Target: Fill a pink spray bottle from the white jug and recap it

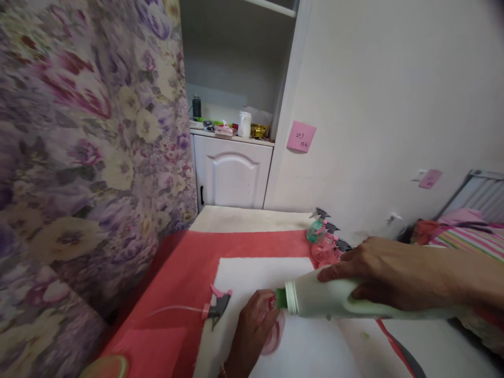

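Note:
My right hand (394, 275) is wrapped round a pale green plastic bottle (326, 300) held almost level, its green spout pointing left. The spout meets the mouth of a small clear pink bottle (274, 331), which my left hand (252, 331) grips from below over a white cloth (252, 273). A pink and grey spray head (218, 307) with a thin tube lies loose on the cloth's left edge, just left of my left hand.
Three small spray bottles (325, 236) stand against the white wall at the back right of the red cover (189, 268). A flowered curtain (79, 157) hangs close on the left. A white cupboard (232, 170) with jars stands beyond. Striped bedding (468, 236) lies at right.

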Available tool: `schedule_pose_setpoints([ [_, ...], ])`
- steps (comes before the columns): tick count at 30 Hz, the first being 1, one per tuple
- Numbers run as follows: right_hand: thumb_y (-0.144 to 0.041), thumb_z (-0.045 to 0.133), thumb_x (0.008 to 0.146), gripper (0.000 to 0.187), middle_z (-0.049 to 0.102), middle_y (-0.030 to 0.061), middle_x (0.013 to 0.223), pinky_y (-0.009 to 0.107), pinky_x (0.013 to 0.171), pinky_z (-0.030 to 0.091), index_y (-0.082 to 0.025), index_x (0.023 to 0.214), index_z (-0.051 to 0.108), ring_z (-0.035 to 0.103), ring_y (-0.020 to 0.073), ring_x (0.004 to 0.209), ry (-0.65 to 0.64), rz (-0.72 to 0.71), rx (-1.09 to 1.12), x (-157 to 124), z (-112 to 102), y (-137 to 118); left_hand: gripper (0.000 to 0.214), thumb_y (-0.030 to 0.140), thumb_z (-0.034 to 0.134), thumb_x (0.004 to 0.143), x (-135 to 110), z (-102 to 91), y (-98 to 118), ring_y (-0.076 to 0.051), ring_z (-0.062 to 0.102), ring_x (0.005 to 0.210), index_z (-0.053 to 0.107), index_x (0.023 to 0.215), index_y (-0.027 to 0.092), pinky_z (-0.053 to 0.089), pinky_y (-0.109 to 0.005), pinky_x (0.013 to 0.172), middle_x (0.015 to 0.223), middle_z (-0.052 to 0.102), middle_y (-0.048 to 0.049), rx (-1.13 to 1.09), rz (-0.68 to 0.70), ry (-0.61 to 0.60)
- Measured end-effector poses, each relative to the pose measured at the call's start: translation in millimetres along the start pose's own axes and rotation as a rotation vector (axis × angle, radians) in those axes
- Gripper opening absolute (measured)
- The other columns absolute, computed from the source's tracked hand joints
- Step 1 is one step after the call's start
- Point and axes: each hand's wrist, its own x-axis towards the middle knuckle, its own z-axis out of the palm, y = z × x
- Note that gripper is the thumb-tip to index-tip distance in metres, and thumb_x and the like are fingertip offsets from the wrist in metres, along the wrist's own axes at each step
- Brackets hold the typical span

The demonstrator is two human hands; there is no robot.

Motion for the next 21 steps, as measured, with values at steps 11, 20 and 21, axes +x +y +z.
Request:
schedule_pose_setpoints([
  [11,-0.018,0.061,0.085,0.05,0.077,0.0042,0.098,0.026,0.071,0.049,-0.035,0.132,0.057,0.071,0.02,0.084,0.007,-0.016,-0.001,-1.0,-1.1,-0.5,0.021,0.039,0.054,0.092,-0.3,0.5,-0.8,-0.019,0.063,0.098,0.062,0.105,0.023,0.047,-0.028,0.089,0.101,0.067,-0.0029,-0.019,-0.011,-0.011],
  [20,-0.018,0.06,0.085,0.049,0.077,0.0048,0.098,0.027,0.072,0.05,-0.034,0.131,0.058,0.071,0.0206,0.085,0.009,-0.018,0.005,1.1,-1.5,-1.2,0.023,0.039,0.055,0.091,0.0,0.3,2.2,-0.02,0.064,0.097,0.063,0.103,0.022,0.049,-0.03,0.088,0.1,0.068,-0.0044,-0.007,-0.006,0.01],
  [21,-0.018,0.06,0.086,0.048,0.077,0.0047,0.097,0.027,0.072,0.05,-0.033,0.131,0.058,0.071,0.0205,0.084,0.01,-0.017,0.004,1.1,-1.7,-1.4,0.022,0.039,0.055,0.091,0.1,0.2,2.3,-0.021,0.064,0.097,0.063,0.103,0.022,0.048,-0.03,0.089,0.1,0.068,-0.0045,-0.004,-0.003,0.012],
])
